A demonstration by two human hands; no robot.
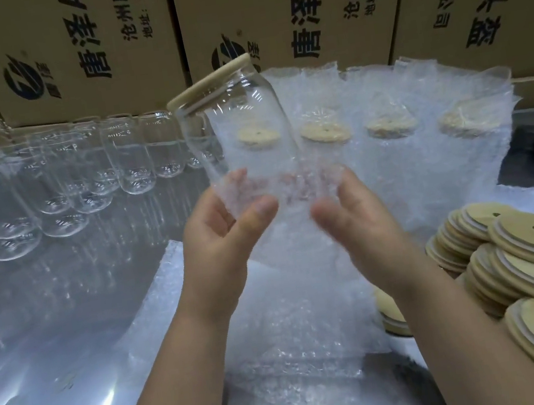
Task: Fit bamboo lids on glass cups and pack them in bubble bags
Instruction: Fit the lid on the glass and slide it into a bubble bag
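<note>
1. Pinching the bag point(295, 218) at its mouth with both hands: left hand point(225, 233) gripping the left edge, thumb in front and fingers behind the film; right hand point(358, 223) gripping the right edge the same way.
2. Holding the cup point(241, 130) raised over the bench point(31, 307), between and just above the hands, base entering the bag's mouth, lid point(210, 84) seated on the rim.
3. Tilting the cup's long axis: base pointing down toward the hands, lidded top leaning up and to the left, away from the body.
4. Judging the coming move: drawing the bag up along that axis or letting the cup slide down into it; left hand lying nearer the base, so probably steadying while the right tugs the film.
5. Guarding against slip: smooth glass, loose film, lid perhaps only pressed on.
6. Noting bare cups point(80, 167) in rows at left, bagged cups point(389, 128) at back right, loose lids point(528, 267) stacked at right, spare bags point(298, 353) lying flat under the forearms.
7. Reading the cartons point(70, 51) behind: large "唐泽" beside a round dark logo, smaller "沧州唐" and "地址:河北" cut off at the top edge, "有限公司" on the right carton; remaining print too cropped for reading.
</note>
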